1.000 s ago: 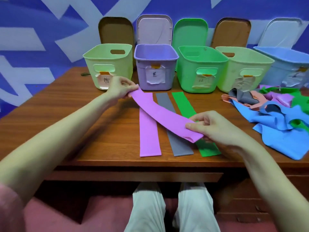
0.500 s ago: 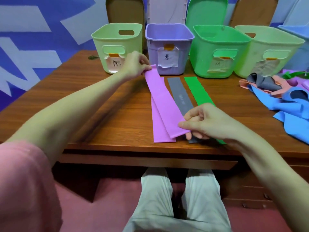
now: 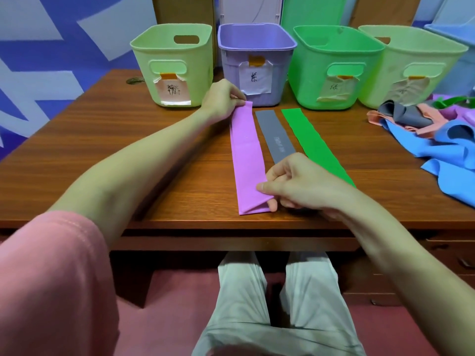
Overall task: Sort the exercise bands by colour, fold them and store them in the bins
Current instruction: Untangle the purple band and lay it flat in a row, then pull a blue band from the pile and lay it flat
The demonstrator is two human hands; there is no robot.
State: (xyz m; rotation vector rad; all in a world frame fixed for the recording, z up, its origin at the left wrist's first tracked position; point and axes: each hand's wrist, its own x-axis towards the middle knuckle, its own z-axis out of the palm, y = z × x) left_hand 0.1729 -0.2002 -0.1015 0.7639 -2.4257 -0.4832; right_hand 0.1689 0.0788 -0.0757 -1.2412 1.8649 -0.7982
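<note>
Lowered since a moment ago, the purple band (image 3: 247, 160) now lies near the table's (image 3: 108, 160) front edge, pinched by my left hand (image 3: 223, 99) and right hand (image 3: 295, 183); uneven release could skew the stack.

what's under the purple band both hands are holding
Another purple band lies flat on the table; only its near end shows. The held purple band, pinched by left hand and right hand, covers the rest.

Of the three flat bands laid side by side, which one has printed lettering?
The grey band, the middle one between the purple band and the green band; neither neighbour shows print.
</note>
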